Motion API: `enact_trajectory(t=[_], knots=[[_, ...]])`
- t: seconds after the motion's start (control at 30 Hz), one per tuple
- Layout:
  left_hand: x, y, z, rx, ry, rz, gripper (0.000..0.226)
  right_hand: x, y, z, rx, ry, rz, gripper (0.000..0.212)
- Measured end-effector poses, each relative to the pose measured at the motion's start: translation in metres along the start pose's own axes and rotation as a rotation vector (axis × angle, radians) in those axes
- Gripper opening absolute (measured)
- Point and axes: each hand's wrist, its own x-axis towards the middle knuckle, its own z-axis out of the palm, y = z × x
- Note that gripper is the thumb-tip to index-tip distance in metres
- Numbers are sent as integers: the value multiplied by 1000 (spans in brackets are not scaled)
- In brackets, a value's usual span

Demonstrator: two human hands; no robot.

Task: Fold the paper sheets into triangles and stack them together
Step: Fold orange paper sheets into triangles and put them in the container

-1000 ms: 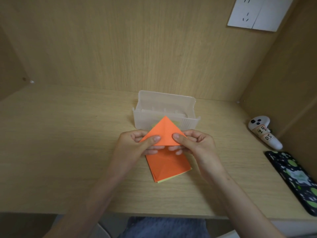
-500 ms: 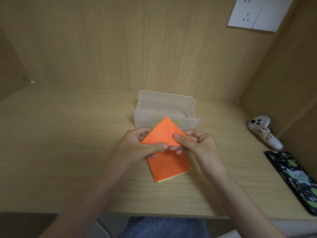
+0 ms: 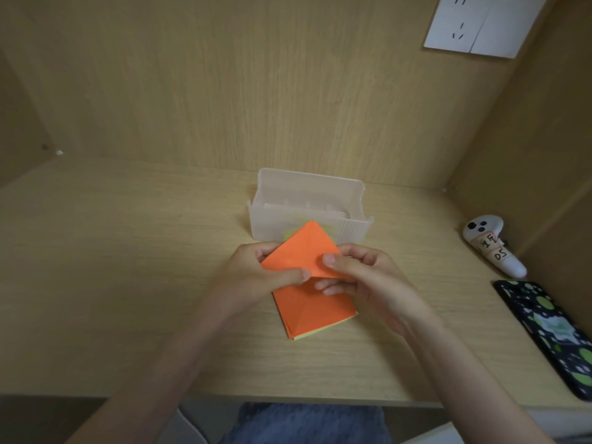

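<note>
Orange triangle tip, perhaps over box

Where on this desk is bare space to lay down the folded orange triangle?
The desk is bare left of the left hand and plastic box, and between the paper stack and the near edge. The right side is crowded: white controller and phone lie there.

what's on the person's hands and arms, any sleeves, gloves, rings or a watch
Nothing worn shows: the left hand and right hand have no gloves, rings or watch visible; the left forearm and right forearm are bare to the picture's edge, no sleeves.
</note>
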Motion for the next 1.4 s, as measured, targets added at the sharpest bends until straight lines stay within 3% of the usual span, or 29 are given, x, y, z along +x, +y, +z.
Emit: enact_trajectory(t=[0.13, 0.4, 1.4], knots=[[-2, 4, 2, 4, -30, 50, 20, 2, -8, -4, -253, -133, 77, 4], [-2, 0, 0, 44, -29, 22, 18, 2, -14, 0, -476, -190, 66, 14], [-2, 4, -6, 76, -8, -8, 19, -2, -4, -32, -448, -62, 16, 18]])
